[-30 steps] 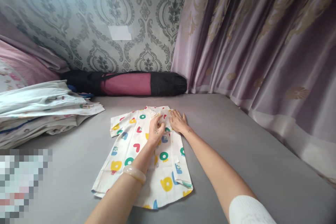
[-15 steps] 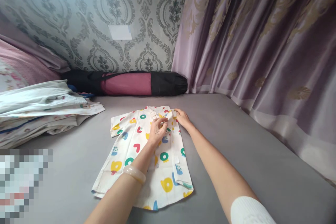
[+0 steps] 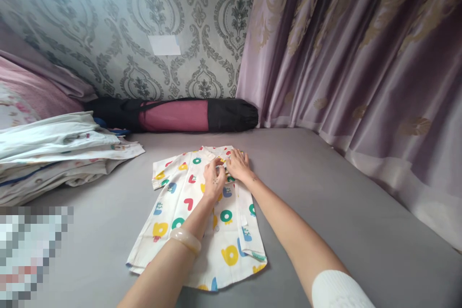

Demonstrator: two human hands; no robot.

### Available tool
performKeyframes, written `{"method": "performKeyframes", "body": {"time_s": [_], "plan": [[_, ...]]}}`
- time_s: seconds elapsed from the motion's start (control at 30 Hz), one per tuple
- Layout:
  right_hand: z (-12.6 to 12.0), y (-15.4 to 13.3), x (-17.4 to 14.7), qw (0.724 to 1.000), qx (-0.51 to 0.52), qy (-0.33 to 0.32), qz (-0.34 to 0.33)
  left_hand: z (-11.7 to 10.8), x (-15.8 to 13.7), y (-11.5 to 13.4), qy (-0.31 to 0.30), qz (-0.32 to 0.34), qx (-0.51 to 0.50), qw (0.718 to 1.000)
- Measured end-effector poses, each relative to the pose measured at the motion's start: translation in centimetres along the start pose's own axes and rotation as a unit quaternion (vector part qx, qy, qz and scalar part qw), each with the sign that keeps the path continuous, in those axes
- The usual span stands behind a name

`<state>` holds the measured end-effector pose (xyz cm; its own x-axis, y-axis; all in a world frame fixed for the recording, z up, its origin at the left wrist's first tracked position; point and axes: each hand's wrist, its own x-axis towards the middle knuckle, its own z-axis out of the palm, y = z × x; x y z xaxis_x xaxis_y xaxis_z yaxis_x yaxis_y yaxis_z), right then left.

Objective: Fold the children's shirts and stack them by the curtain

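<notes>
A short-sleeved white shirt [image 3: 191, 231] with red, yellow, green and blue prints lies front up. Its left-hand sleeve sticks out, while the right-hand side is folded inward along its length. At the upper chest, my left hand [image 3: 215, 176] has its fingers curled down onto the shirt fabric; the fingertips are partly hidden. My right hand [image 3: 238, 164] rests flat over the folded shoulder just beside it, fingers stretched toward the collar [image 3: 208, 152]. A pale bangle [image 3: 185, 239] circles my left wrist.
The shirt lies on a grey sheet [image 3: 325, 211]. To the left is a stack of light clothes [image 3: 65, 149]. A long black and maroon bag [image 3: 175, 114] lies along the patterned wall, and purple curtains [image 3: 325, 57] hang at the right.
My right hand has moved left from the shoulder's outer edge onto the folded part, close to my left hand. My left hand has shifted slightly left.
</notes>
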<state>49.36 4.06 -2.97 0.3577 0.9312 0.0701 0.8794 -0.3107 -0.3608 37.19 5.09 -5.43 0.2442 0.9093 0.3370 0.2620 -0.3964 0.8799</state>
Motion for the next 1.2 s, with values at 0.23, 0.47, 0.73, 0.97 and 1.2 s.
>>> {"method": "performKeyframes", "body": {"time_s": [0.23, 0.47, 0.73, 0.97, 1.2], "plan": [[0.9, -1.2, -0.6, 0.999, -0.026, -0.033, 0.029, 0.0, -0.1, -0.5, 0.013, -0.016, 0.004, 1.000], [1.1, -1.3, -0.9, 0.999, -0.042, -0.017, 0.029, 0.3, 0.2, -1.2, 0.049, -0.028, -0.002, 0.998], [1.5, -1.1, -0.6, 0.998, -0.049, -0.009, 0.029, -2.0, -0.1, -1.1, 0.007, -0.085, 0.012, 0.996], [1.7, -1.0, -0.3, 0.998, -0.055, -0.017, 0.028, -8.5, -3.4, -1.7, -0.144, 0.048, 0.150, 0.977], [2.0, -0.7, -1.0, 0.997, -0.039, 0.072, -0.004, -15.1, -7.5, -1.7, -0.196, 0.058, 0.321, 0.925]]}}
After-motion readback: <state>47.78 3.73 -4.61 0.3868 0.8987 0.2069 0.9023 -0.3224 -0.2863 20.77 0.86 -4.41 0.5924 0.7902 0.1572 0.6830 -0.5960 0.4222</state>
